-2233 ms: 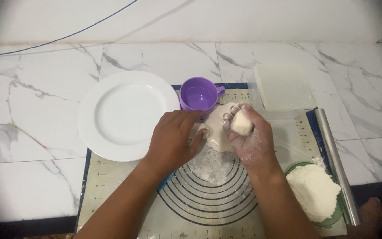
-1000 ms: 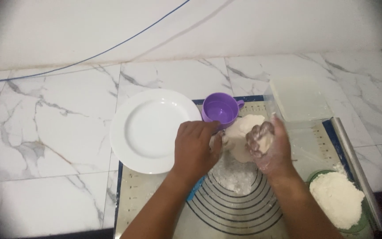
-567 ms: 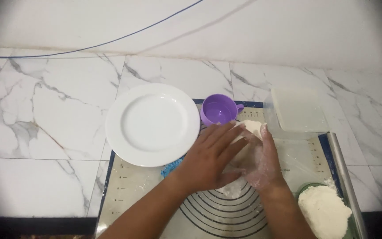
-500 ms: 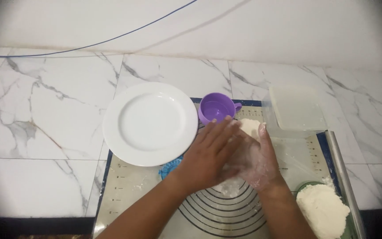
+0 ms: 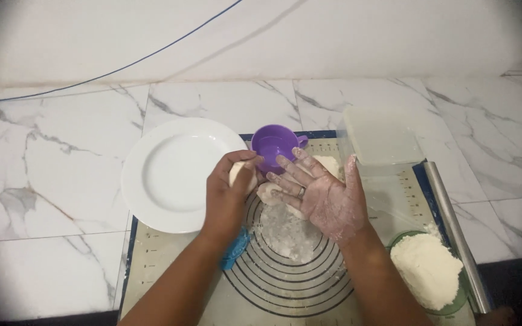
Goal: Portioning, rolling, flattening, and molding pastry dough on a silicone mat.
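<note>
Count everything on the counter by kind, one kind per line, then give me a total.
Plate: 1
Cup: 1
Flour bowl: 1
Clear box: 1
Rolling pin: 1
Mat: 1
Blue tool: 1
Dough pieces: 2, one in the left hand, one under the right hand
Total: 9

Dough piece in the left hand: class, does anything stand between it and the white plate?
Nothing visible does. The left hand holds the dough piece right beside the white plate, at its rim.

Both forearms bare, no sleeves in view. Right hand [image 5: 327, 202] dusted white with flour, ring on one finger. Left hand [image 5: 228, 193] bare, no ring seen.
</note>
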